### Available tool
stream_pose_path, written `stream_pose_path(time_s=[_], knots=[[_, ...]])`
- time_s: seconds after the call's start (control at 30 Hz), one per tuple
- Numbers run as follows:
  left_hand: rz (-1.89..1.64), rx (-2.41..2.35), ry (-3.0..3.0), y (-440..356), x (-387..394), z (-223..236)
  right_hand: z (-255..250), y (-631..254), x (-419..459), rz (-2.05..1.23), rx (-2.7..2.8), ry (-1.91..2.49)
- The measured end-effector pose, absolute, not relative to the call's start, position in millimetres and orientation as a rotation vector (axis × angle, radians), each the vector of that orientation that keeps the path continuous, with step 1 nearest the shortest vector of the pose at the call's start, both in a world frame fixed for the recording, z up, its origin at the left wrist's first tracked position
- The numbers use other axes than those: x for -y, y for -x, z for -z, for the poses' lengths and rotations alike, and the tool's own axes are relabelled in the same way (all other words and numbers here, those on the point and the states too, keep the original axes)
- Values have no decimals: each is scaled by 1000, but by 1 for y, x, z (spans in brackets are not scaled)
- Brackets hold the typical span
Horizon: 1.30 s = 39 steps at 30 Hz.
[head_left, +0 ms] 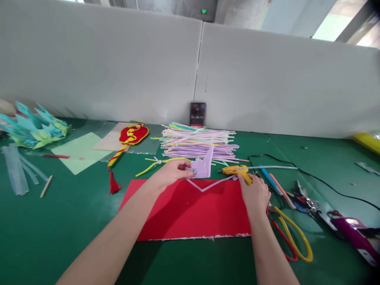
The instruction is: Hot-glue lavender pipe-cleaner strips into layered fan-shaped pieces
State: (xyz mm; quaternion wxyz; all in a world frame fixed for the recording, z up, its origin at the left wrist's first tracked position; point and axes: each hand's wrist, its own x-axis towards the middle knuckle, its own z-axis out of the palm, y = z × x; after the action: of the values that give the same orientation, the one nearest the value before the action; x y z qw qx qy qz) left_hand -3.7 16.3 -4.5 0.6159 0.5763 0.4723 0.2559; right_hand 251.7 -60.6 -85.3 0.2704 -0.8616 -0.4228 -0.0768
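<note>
My left hand pinches a flat lavender piece made of pipe cleaners, with one strand standing up at its right side. From it a lavender pipe cleaner strand bends in a V over the red board towards my right hand. My right hand is closed around the handle of a yellow hot glue gun, whose nozzle points left. Some of its fingers are hidden behind the hand. Behind both hands lies a pile of pastel pipe cleaners.
Left of the board lie a red and yellow fan with a tassel, green paper and a teal folded-paper piece. On the right are scissors, keys, a purple tool and a black cord. A white partition stands behind.
</note>
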Motion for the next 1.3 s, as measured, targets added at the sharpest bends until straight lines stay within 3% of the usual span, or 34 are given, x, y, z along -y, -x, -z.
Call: stream_pose_path(time_s=[0.33, 0.63, 0.9, 1.13, 1.3], knots=[[-665, -963, -1057, 6, -16, 2, 83, -259, 61, 72, 1258, 2419], [-806, -884, -825, 3, -17, 2, 72, -250, 59, 199, 998, 2030], [-817, -816, -764, -1, -15, 4, 61, -239, 61, -16, 820, 1957], [-792, -846, -834, 3, -15, 7, 51, -237, 62, 107, 635, 1921], [-820, -860, -817, 0, -13, 6, 53, -225, 63, 259, 817, 1805]])
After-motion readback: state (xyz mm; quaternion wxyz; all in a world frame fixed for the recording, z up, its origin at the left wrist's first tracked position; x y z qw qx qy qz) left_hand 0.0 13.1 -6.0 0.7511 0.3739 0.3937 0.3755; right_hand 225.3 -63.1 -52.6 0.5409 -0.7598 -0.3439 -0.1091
